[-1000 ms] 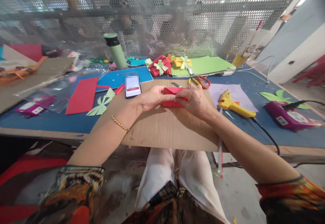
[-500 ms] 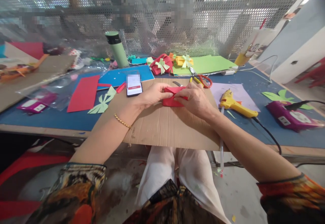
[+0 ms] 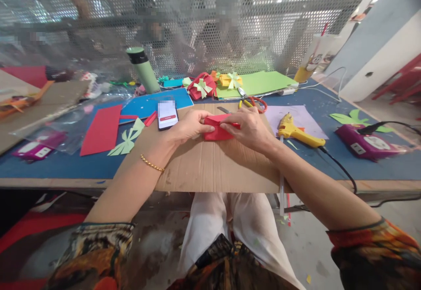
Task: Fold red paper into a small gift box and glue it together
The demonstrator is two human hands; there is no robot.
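A small folded piece of red paper (image 3: 219,134) is held between both hands, just above a brown cardboard sheet (image 3: 210,171). My left hand (image 3: 190,127) pinches its left end between thumb and fingers. At its right side, my right hand (image 3: 251,127) has thumb and fingertips closed on the upper edge. Part of the paper is covered by my fingers. Just behind lies a blade (image 3: 224,110), and scissors with red and yellow handles (image 3: 258,104) are beyond my right hand.
A yellow glue gun (image 3: 301,134) lies on lilac paper at the right, near a purple power socket (image 3: 365,143). A phone (image 3: 167,116), red card (image 3: 101,127) and pale green cut paper (image 3: 128,138) are at the left. A green flask (image 3: 144,70) stands behind.
My view has shifted slightly to the right. The fingers have moved a little on the red paper, whose top flap now looks flatter. Both hands still hold it.
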